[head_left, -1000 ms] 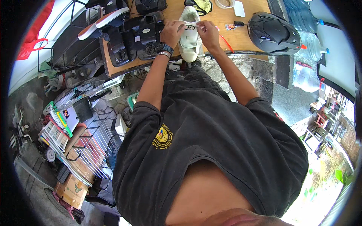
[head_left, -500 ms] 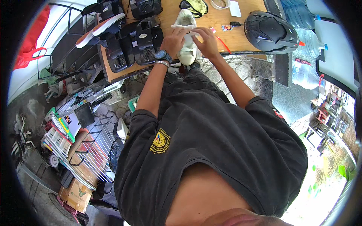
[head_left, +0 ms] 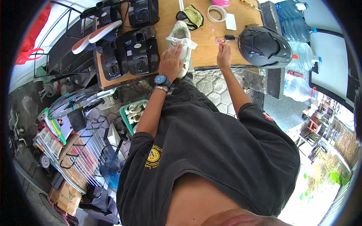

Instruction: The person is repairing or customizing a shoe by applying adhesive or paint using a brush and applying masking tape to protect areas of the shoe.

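Observation:
My left hand (head_left: 171, 63) is closed over the upper of a white shoe (head_left: 184, 69) on the wooden table (head_left: 203, 52). A white strip (head_left: 189, 44) lies across the shoe's opening, by my fingertips. To the right, my right hand (head_left: 224, 55) is away from the shoe, its fingers curled; what is in them, if anything, is hidden. Just beyond it are a small picture item (head_left: 220, 40) and a small black object (head_left: 229, 37). A yellow-and-black cloth (head_left: 192, 18) lies behind the shoe.
Black appliances (head_left: 141, 56), some with orange-soled shoes (head_left: 105, 32), crowd the table's left. A black helmet (head_left: 263, 47) occupies the right, beside water jugs (head_left: 297, 29). A round container (head_left: 218, 13) and white pad (head_left: 230, 21) lie farther back. A green crate (head_left: 128, 118) stands below.
Both hands were together at the white strip on the shoe; now my right hand has moved away to the right, while my left hand stays on the shoe, lower and leftward in view.

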Demonstrator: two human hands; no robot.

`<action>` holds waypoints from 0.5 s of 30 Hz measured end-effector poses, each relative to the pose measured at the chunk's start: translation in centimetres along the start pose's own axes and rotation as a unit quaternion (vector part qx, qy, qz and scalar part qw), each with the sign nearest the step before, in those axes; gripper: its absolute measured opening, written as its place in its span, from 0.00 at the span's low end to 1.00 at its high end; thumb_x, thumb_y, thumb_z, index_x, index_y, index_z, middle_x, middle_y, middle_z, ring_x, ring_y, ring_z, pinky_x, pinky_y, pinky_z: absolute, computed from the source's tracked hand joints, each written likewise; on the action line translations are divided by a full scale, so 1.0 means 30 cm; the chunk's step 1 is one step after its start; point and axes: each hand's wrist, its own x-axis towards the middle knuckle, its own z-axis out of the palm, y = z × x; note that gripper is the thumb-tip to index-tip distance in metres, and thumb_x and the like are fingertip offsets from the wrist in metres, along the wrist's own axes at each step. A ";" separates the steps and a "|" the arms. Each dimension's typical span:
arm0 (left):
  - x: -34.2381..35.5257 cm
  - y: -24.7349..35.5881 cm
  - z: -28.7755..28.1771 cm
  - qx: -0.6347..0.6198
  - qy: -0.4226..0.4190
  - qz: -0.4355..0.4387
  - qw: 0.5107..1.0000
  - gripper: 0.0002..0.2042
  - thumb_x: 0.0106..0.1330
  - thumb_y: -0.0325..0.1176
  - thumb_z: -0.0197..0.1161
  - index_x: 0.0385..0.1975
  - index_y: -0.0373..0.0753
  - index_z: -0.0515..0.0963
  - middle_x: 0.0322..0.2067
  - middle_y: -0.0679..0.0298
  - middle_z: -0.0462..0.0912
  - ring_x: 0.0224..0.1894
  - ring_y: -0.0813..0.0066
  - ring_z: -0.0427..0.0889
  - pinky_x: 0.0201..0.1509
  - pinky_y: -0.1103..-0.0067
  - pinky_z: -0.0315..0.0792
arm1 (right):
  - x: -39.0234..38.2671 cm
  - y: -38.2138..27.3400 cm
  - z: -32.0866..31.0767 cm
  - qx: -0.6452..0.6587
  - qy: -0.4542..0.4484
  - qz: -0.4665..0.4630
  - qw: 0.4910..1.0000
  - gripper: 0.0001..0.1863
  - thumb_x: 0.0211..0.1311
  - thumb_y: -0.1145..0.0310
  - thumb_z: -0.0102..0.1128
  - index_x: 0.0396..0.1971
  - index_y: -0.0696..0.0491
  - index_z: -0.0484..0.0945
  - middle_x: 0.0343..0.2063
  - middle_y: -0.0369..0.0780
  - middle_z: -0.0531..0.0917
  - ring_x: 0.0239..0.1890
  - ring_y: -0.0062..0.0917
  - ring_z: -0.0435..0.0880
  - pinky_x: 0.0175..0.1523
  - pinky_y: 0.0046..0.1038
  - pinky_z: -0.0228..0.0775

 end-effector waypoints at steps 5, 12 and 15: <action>-0.004 0.041 0.011 -0.002 -0.021 -0.042 0.999 0.33 0.65 0.31 0.62 0.73 0.42 0.66 0.72 0.60 0.69 0.69 0.58 0.71 0.71 0.62 0.65 | 0.404 -0.005 0.004 -0.071 -0.008 0.043 0.997 0.11 0.71 0.69 0.56 0.49 0.55 0.77 0.44 0.53 0.83 0.46 0.54 0.84 0.50 0.50 0.77; -0.008 0.083 0.010 0.021 -0.052 -0.065 0.996 0.24 0.65 0.33 0.63 0.63 0.43 0.77 0.74 0.59 0.66 0.67 0.58 0.73 0.68 0.62 0.69 | 0.603 0.013 0.002 -0.151 -0.136 0.062 0.977 0.16 0.66 0.70 0.55 0.53 0.54 0.79 0.45 0.55 0.85 0.49 0.53 0.85 0.53 0.50 0.78; -0.016 0.091 0.012 0.013 -0.059 -0.079 0.995 0.22 0.65 0.33 0.63 0.61 0.43 0.79 0.76 0.58 0.65 0.66 0.57 0.73 0.66 0.61 0.71 | 0.522 -0.090 -0.076 -0.076 -0.081 -0.003 0.994 0.16 0.69 0.70 0.54 0.53 0.55 0.79 0.40 0.53 0.87 0.43 0.51 0.87 0.49 0.50 0.78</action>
